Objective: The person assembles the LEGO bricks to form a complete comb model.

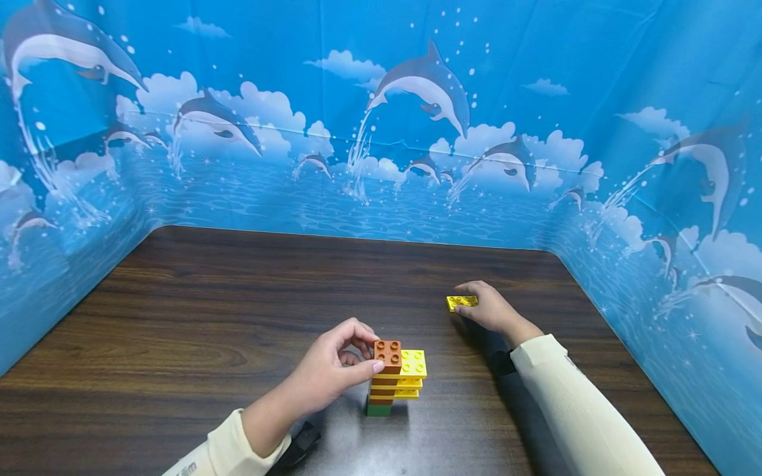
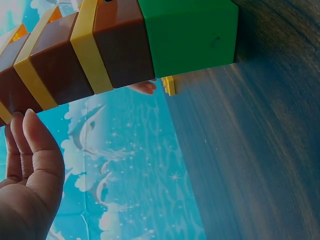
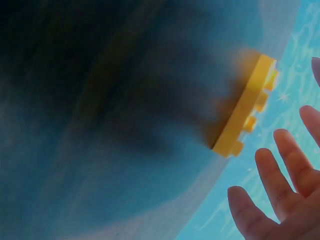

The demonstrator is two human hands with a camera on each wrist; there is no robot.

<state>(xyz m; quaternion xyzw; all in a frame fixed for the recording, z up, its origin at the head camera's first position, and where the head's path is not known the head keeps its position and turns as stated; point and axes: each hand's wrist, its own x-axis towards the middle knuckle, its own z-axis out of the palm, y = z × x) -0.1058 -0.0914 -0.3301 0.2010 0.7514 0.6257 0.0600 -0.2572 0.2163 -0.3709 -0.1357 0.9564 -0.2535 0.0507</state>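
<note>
A brick tower (image 1: 381,390) stands upright on the table, with a green brick (image 2: 195,37) at its foot. Above it brown bricks alternate with thin yellow ones that jut out to the right. My left hand (image 1: 333,360) holds the top brown brick (image 1: 388,355) between thumb and fingers. Farther back on the right lies a thin yellow brick (image 1: 455,303), studs up. Over it hovers my right hand (image 1: 491,309), thumb and fingers apart around the brick; the right wrist view shows the fingers (image 3: 285,185) spread, with a gap to the brick (image 3: 245,105).
The dark wooden table (image 1: 238,291) carries all the bricks. A blue curtain (image 1: 286,132) printed with dolphins and clouds stands along its back and both sides. A black strap (image 1: 300,443) shows below the left wrist.
</note>
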